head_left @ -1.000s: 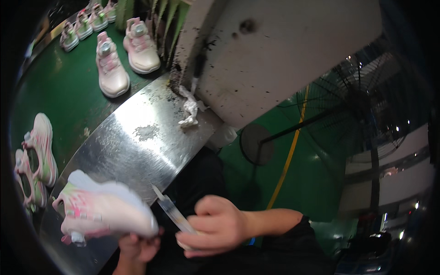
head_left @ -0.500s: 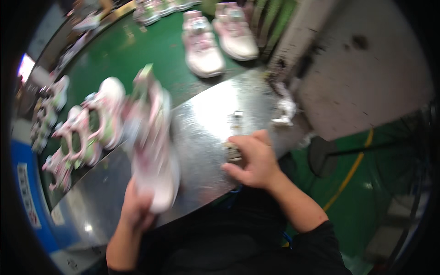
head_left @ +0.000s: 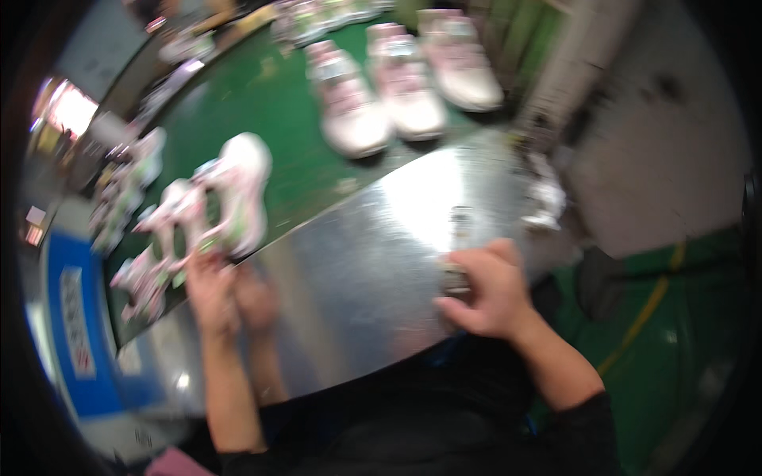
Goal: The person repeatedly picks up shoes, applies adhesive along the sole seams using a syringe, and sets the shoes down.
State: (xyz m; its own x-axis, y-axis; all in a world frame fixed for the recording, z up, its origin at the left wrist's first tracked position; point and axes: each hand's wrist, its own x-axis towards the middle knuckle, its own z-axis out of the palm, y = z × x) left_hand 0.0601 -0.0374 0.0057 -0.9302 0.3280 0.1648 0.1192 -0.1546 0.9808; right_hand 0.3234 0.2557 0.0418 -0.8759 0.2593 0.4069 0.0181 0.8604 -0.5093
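Observation:
My left hand (head_left: 213,297) is at the front edge of a row of pink and white sneakers on the left. Its fingertips reach the near end of the closest sneaker (head_left: 244,190), but blur hides whether they grip it. My right hand (head_left: 492,289) is closed around a small, blocky, beige-and-dark object (head_left: 455,279) over the metal plate (head_left: 341,270); most of that object is hidden by the fingers. Three more sneakers stand side by side on the green surface at the back, the leftmost (head_left: 349,103) among them.
A green table surface (head_left: 294,174) curves behind the metal plate. More sneakers (head_left: 127,186) line the far left. White crumpled material (head_left: 546,194) lies at the plate's right end, beside a pale upright panel (head_left: 675,119). A blue panel (head_left: 79,317) stands at left.
The sneaker my left hand held has been let go and now stands beside the two at the back. That hand has moved to the left row; my right hand keeps its object.

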